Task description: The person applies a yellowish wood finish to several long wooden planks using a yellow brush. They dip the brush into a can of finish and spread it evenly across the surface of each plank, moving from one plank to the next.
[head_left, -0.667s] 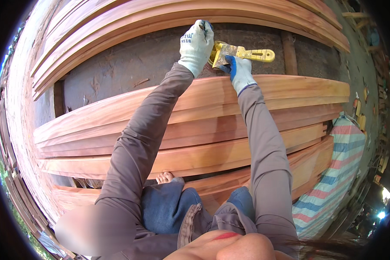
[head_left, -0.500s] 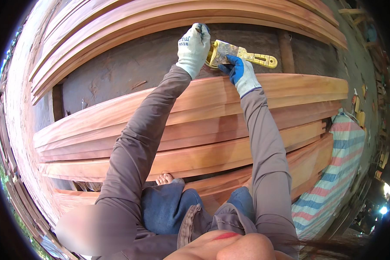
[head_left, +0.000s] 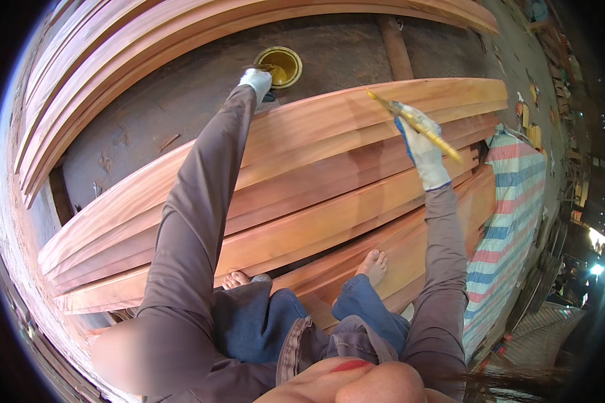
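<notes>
One yellow scraper (head_left: 439, 141) is in the right hand (head_left: 419, 142), whose gloved fingers close around it above the near boards (head_left: 329, 144); it appears nearly edge-on, its far tip pointing up and left. As for how far the work has got, the near boards lie side by side and look smooth, with no yellow-brown coat showing on their faces; by that look, whatever is finished has left no plain mark, and matter remains in the bucket (head_left: 300, 68).

That round yellow bucket stands on the dark surface (head_left: 343, 54) between the near boards and the far boards (head_left: 134, 60). Yellow-brown matter (head_left: 279, 74) shows inside it, low down. The left hand (head_left: 256, 81) is at the bucket's left side, fingers bent in; they are partly hidden and small here, so I cannot tell whether they pinch the rim or a thin dark piece by it. A striped sheet (head_left: 511, 195) lies beyond the near boards' right ends; nothing inside it shows.
</notes>
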A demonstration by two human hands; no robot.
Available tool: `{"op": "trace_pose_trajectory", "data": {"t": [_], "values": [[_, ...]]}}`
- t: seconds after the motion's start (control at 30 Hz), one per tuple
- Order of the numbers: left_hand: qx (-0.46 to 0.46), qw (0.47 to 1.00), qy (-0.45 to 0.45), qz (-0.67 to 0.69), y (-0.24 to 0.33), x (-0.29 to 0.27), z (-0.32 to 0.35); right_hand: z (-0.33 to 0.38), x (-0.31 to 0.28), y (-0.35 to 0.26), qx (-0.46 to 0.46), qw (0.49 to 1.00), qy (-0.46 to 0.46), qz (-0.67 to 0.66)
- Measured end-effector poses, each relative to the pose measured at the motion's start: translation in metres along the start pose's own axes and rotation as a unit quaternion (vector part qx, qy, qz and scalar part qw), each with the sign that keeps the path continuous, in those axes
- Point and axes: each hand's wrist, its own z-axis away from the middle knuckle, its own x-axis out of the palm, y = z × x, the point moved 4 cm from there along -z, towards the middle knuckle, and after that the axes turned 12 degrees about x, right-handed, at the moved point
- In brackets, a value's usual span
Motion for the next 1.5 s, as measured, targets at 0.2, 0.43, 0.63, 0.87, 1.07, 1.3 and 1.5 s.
{"op": "trace_pose_trajectory", "data": {"t": [0.2, 0.43, 0.63, 0.87, 1.07, 1.3, 1.5], "values": [[-0.025, 0.99, -0.044, 0.128, 0.055, 0.025, 0.031, 0.023, -0.015, 0.036, -0.172, 0.961, 0.088, 0.197], [0.118, 0.99, -0.032, 0.07, 0.043, -0.098, 0.136, 0.076, 0.072, 0.008, -0.225, 0.882, 0.117, 0.397], [0.173, 0.932, 0.25, -0.198, -0.073, -0.258, 0.265, 0.053, 0.024, -0.004, -0.042, 0.93, 0.17, 0.323], [-0.069, 0.741, 0.489, -0.455, -0.225, -0.329, 0.503, -0.004, -0.005, 0.002, 0.222, 0.866, 0.113, 0.433], [-0.506, 0.663, 0.383, -0.397, -0.322, -0.21, 0.678, 0.002, 0.039, -0.033, 0.217, 0.86, 0.03, 0.462], [-0.624, 0.717, 0.196, -0.241, -0.272, -0.095, 0.677, 0.033, 0.094, -0.061, 0.155, 0.88, 0.018, 0.448], [-0.584, 0.694, 0.284, -0.31, -0.283, -0.085, 0.685, 0.06, 0.162, -0.088, 0.093, 0.902, 0.008, 0.421]]}}
